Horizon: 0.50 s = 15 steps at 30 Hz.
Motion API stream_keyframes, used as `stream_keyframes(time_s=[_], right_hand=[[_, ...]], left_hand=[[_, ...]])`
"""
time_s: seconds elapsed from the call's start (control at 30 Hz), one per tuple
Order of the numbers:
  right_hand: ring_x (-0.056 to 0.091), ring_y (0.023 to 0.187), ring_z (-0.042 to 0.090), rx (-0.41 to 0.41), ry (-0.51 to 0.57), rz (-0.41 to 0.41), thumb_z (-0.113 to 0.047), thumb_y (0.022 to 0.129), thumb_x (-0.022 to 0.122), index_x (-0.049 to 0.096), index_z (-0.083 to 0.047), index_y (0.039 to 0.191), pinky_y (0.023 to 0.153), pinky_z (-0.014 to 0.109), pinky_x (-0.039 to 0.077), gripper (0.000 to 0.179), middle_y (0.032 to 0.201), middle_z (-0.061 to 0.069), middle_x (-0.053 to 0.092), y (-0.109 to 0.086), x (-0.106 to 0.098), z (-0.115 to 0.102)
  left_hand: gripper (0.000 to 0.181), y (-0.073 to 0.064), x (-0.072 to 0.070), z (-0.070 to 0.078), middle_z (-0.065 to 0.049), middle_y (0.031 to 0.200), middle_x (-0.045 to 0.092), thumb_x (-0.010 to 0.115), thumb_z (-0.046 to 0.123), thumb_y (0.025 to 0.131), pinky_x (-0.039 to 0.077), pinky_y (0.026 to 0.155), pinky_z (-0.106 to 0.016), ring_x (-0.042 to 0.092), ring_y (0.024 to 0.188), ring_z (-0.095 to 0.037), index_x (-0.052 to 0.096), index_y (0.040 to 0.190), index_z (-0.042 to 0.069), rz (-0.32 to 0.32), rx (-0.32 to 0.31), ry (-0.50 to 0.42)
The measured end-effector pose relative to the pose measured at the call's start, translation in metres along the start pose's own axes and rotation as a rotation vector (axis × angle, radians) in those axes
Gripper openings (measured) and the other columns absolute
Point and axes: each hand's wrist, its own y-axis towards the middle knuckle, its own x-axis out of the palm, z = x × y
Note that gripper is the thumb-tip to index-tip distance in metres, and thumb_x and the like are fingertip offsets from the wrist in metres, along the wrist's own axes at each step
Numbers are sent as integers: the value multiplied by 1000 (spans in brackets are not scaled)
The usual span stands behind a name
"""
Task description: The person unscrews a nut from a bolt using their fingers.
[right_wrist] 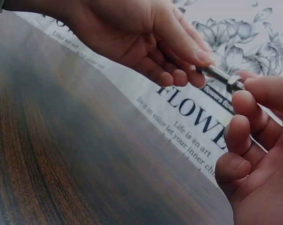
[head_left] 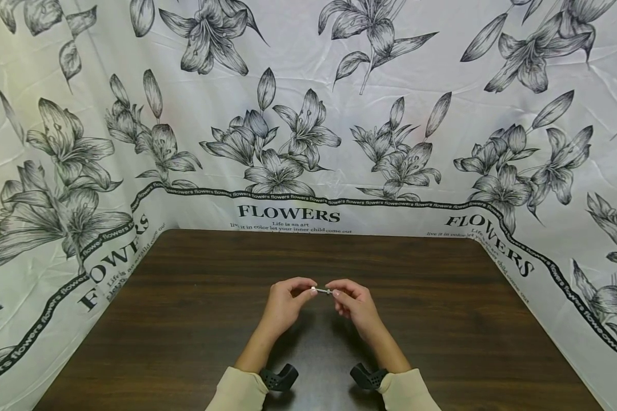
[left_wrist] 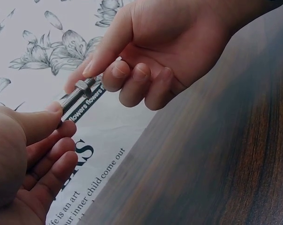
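Since both hands are up in mid-air, the little threaded bolt point(head_left: 324, 291) is hanging out above the tabletop point(head_left: 195, 319), strung between the fingertips. Left hand point(head_left: 281, 305) has one end clamped between thumb and fingers, right hand point(head_left: 358, 306) is pinching the other end, so neither one's loose. There's a hex nut point(right_wrist: 234, 83) sitting around the shaft, way closer to the right hand, just beside those fingertips. Can't tell if they're actually touching the nut, and the bolt's very ends are covered by fingers. The right hand's spare fingers are curled in underneath.

Other stuff: cream sleeves point(head_left: 239, 390), a chunky black gadget point(head_left: 279, 378) on each wrist, dark wood grain below, and a white cloth point(head_left: 288, 43) behind it all with lily drawings, a black band point(head_left: 375, 203) and big "FLOWERS" lettering point(head_left: 289, 214).
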Motion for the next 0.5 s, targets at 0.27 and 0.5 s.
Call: stream_keyframes(time_s=[0.27, 0.5], right_hand=[[49, 55, 10, -2, -3, 0, 2, 98, 53, 59, 16, 113, 46, 23, 38, 22, 67, 9, 52, 0, 1, -1], [48, 54, 10, 79, -22, 28, -10, 98, 57, 62, 11, 113, 47, 20, 37, 26, 65, 4, 53, 1, 2, 1]], left_hand=[[10, -1, -2, -1, 7, 82, 70, 76, 10, 84, 52, 69, -29, 64, 74, -10, 74, 94, 7, 9, 5, 2], [8, 0, -2, -2, 6, 81, 70, 76, 10, 85, 52, 68, -28, 64, 74, -10, 75, 93, 10, 19, 11, -6]])
